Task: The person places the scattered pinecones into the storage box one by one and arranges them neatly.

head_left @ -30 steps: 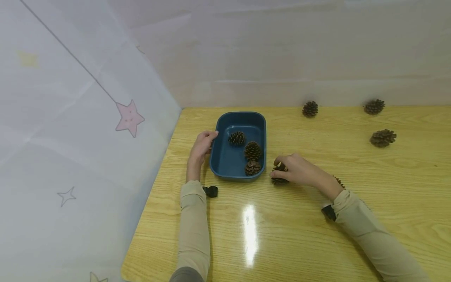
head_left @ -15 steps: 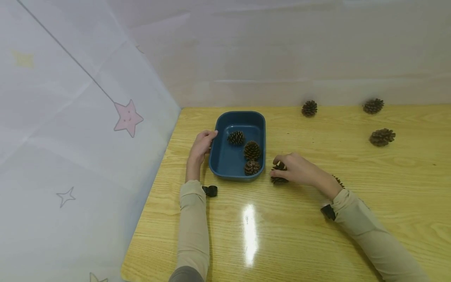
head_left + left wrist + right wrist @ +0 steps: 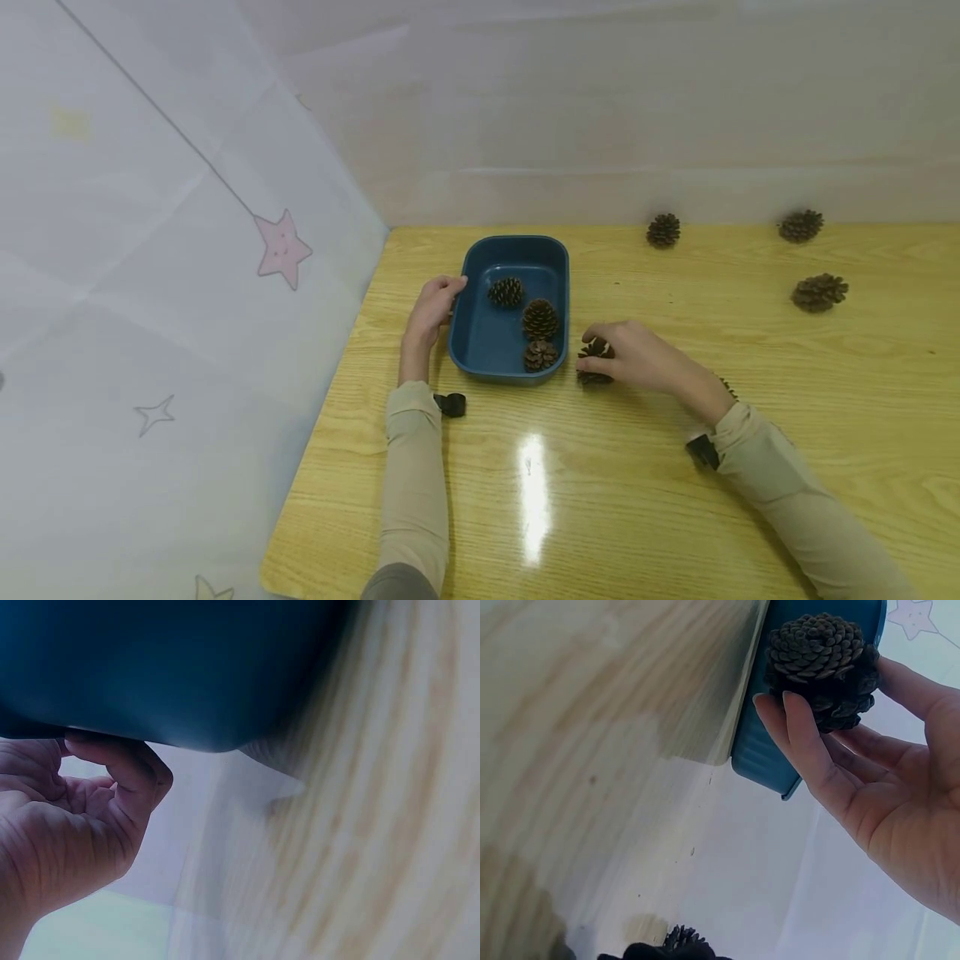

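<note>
On the table, a dark blue rectangular bin (image 3: 483, 346) holds 3 brown pine cones: one near its middle (image 3: 506, 292), one at the right wall (image 3: 540, 319) and another in the near right corner (image 3: 541, 356). My left hand (image 3: 430, 312) grips the bin's left side, thumb at the rim; bent fingers (image 3: 124, 761) touch its outer wall in the left wrist view. Just right of the bin, my right hand (image 3: 637, 358) holds a pine cone (image 3: 596, 367) between thumb and fingers. The right wrist view shows this cone (image 3: 817, 649) with the bin wall close behind it.
Toward the back right lie 3 more pine cones, one (image 3: 663, 231) by the wall, a second (image 3: 800, 226) farther right and a third (image 3: 821, 292) nearer. Another cone (image 3: 727, 387) is mostly hidden behind my right forearm. The wooden table (image 3: 600, 492) meets a star-patterned sheet on the left.
</note>
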A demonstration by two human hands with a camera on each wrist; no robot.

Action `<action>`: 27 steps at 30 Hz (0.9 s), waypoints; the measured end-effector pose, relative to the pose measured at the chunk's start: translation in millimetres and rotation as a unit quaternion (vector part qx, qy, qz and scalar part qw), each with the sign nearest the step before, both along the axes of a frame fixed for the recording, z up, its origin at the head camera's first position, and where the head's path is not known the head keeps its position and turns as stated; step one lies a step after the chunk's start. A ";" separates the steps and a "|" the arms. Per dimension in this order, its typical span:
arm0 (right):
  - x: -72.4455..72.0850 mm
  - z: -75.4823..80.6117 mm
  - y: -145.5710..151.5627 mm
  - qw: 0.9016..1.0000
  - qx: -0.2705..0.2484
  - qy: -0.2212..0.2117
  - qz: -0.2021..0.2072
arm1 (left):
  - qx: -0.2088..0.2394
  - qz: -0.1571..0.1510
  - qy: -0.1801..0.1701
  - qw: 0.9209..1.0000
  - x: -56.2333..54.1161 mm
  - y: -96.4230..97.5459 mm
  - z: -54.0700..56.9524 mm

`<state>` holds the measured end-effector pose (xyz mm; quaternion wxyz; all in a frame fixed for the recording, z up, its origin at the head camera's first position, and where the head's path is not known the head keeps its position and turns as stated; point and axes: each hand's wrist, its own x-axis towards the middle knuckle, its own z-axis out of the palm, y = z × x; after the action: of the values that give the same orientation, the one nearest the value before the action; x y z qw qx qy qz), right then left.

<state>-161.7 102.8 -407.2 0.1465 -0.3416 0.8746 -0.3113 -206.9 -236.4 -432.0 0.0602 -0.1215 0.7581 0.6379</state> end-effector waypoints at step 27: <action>-6.2 32.5 1.1 0.998 0.004 0.063 -0.017 | 0.003 -0.002 0.001 1.000 1.9 -0.4 1.6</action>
<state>-167.9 103.9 -374.7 0.0873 -0.3454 0.8887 -0.2885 -204.9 -236.9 -430.4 0.0609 -0.1192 0.7568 0.6398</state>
